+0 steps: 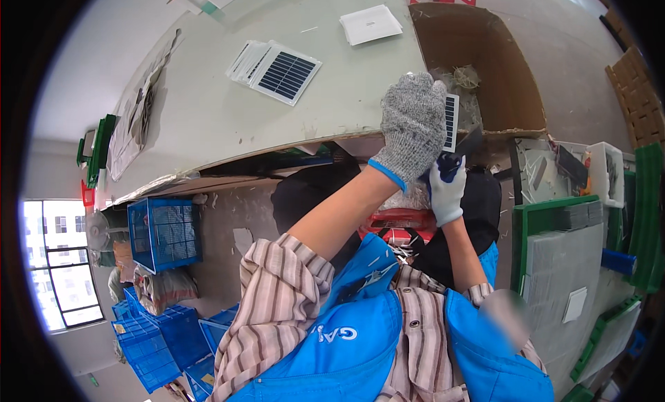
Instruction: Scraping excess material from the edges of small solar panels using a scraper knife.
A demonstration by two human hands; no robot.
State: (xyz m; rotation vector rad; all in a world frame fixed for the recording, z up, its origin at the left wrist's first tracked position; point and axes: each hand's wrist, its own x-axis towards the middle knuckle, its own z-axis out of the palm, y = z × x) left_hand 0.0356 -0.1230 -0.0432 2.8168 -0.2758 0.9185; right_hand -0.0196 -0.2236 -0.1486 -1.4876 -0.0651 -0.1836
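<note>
My left hand (415, 121), in a grey knitted glove, is closed at the near edge of the table, beside the cardboard box. Its fingers grip a small solar panel (451, 118) with a white border, which stands out to the right of the glove and is partly covered by it. Just below, my right hand (447, 187), in a white glove with dark blue on it, is closed around a knife whose dark blade (470, 141) points up and right, close to the panel's lower end. The knife's handle is hidden in the fingers.
A fanned stack of solar panels (287, 75) and a pile of white sheets (370, 25) lie on the pale table (208, 104). The open cardboard box (512, 83) holds strip scraps. Right stands a green-edged tray (523, 242); blue crates (165, 236) stand on the left floor.
</note>
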